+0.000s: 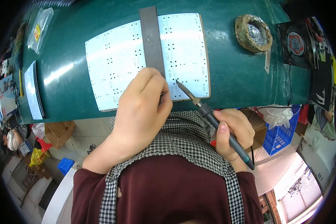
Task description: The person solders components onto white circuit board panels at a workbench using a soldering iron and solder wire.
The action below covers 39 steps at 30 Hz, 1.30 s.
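My right hand [235,130] is closed around the handle of a soldering iron [212,118], whose tip points up and to the left. That tip is over the right part of a white panel of circuit boards [123,48], dotted with small dark holes; I cannot tell whether it touches. Over the panel's near edge, my left hand [140,104] is closed in a pinch on a thin strand of solder wire [162,93], mostly hidden by the fingers. A dark flat bar [151,37] lies across the panel, its near end behind my left hand.
A round crusted dish [253,33] with a shiny inside sits on the green table [231,74] at the far right. White boards [33,89] and a clear plastic bag [40,30] lie at the left. A blue crate [278,136] stands below the table's right side, near a dark cable.
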Motion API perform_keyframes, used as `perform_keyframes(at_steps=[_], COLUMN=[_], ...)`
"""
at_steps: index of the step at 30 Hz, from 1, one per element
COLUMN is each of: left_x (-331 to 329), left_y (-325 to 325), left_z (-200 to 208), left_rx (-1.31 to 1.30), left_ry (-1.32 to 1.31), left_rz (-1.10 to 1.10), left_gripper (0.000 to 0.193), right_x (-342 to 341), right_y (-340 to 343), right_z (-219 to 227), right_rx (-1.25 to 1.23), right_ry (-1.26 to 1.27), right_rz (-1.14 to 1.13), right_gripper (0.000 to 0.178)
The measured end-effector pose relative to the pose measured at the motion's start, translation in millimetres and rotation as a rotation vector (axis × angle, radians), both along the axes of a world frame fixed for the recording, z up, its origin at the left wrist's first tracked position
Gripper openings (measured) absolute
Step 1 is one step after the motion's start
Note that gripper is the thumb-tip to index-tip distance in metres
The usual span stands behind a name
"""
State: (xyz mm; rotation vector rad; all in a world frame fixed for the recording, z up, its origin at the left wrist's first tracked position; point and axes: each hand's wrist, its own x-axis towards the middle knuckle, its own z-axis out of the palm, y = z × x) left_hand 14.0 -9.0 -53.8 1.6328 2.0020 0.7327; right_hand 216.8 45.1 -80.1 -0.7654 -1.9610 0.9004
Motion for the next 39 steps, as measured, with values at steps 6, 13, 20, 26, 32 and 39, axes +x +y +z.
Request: perform_keyframes(at_steps=[6,13,20,26,32,39], left_x=[2,-3,0,5,10,11], left_y=[-6,-9,-9,-11,-9,-8], left_z=[-2,-5,-4,-7,-7,-9], left_rx=[0.055,0.055,0.051,0.077,0.065,0.074], left_ry=[0.038,-0.027,-0.043,0.051,0.095,0.146], left_rz=[0.046,0.081,0.092,0.061,0.07,0.06], left_gripper=[0.015,0.013,0.014,0.014,0.013,0.012], right_x=[-7,-15,-8,5,5,3], right_y=[1,0,-5,-8,-10,-13], right_z=[-1,4,3,-1,-3,0], right_rx=[-0.013,-0.054,0.08,0.004,0.014,-0.009], right_ry=[-0.02,-0.087,-0.05,-0.009,-0.013,-0.049], right_rz=[-0.018,0.018,-0.034,-0.011,0.001,0.011], right_gripper=[0.016,0.019,0.018,0.016,0.015,0.015])
